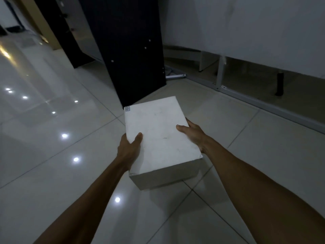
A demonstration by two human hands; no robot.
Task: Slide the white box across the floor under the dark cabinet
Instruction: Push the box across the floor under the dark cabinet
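Both hands, left grip (129,147) and right grip (192,133), clamped white box (160,136) sides above floor (52,155); next: lower, push toward dark cabinet (133,55) at 12 o'clock.

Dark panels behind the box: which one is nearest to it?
The broad dark cabinet panel with small pale dots, its lower corner right behind the white box. The narrower dark panel stands farther back, to the left.
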